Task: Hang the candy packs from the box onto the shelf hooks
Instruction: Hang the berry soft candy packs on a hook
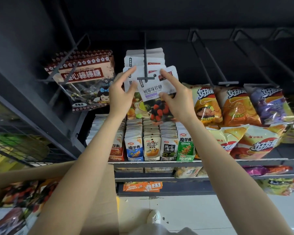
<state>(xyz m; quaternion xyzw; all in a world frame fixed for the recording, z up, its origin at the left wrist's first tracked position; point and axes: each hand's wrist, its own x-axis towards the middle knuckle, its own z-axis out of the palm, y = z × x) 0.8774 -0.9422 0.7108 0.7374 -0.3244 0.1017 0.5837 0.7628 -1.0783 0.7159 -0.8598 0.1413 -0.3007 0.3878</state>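
Note:
A white raspberry candy pack [155, 89] with berries printed on its lower half is up at the tip of a dark shelf hook [145, 65]. My right hand [174, 97] pinches its right edge between forefinger and thumb. My left hand [121, 94] touches its left side, forefinger stretched up and thumb on the pack. Several white packs [143, 56] hang further back on the same hook. Down at the lower left stands the cardboard box [98, 184] with more colourful candy packs [19, 204] inside.
A lollipop bag [82, 78] hangs on the hook to the left. Bare hooks [210, 56] reach out at the right above chip bags [238, 106]. Small snack packs [151, 146] fill the shelf below. A wire rack [15, 146] is at the left.

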